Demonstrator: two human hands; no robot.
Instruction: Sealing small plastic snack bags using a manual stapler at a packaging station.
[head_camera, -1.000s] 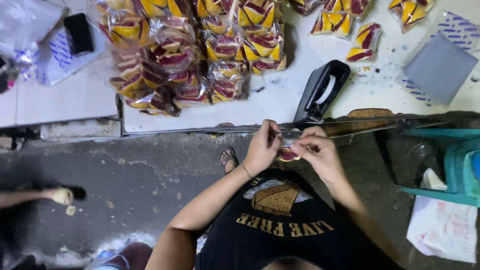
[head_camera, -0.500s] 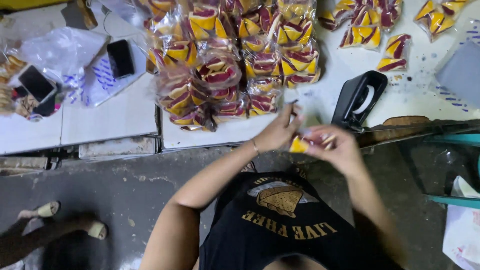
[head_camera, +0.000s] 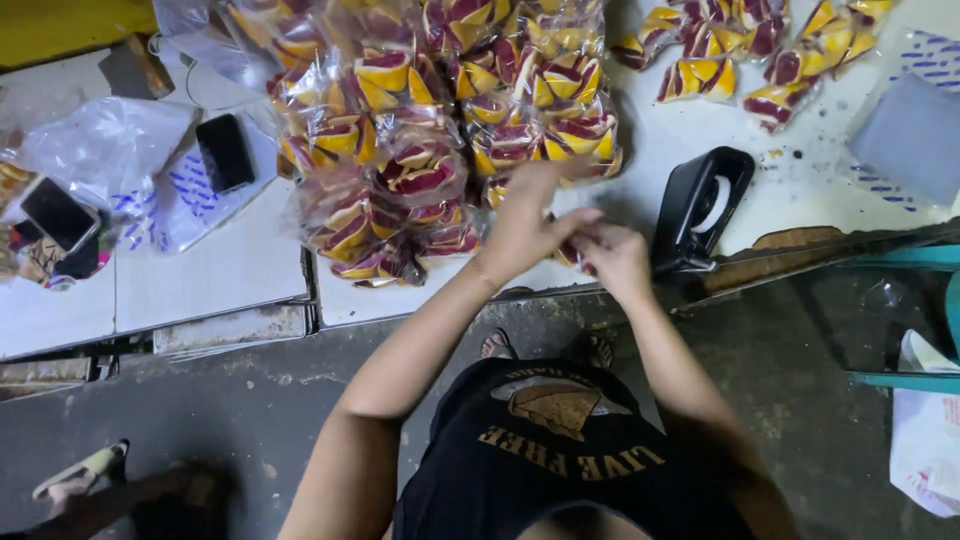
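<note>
While the white tiled table (head_camera: 220, 285) is carrying the whole load, a large heap of clear plastic packets of yellow-and-maroon wedge-shaped snacks (head_camera: 430, 130) is covering its middle and reaching almost to the near edge. A looser scatter of the same packets (head_camera: 760, 50) is lying at the far right, with a grey flat pad (head_camera: 915, 135) just beside it. A black tape dispenser (head_camera: 700, 205) is sitting at the table's front edge, just right of the hands. Two dark phones (head_camera: 224, 152) are resting on crumpled plastic to the left. The left hand (head_camera: 525, 225) and right hand (head_camera: 610, 260) are meeting at the table edge, fingers pinched closed together on a small clear snack packet (head_camera: 567, 252), which is mostly hidden between them. That packet is judged light, soft, crinkly and slippery, with contents likely to crush; gripping it at the gathered film neck rather than the body looks safest. Open room is limited: heap in front, dispenser at right, bare tiles only toward the left.
</note>
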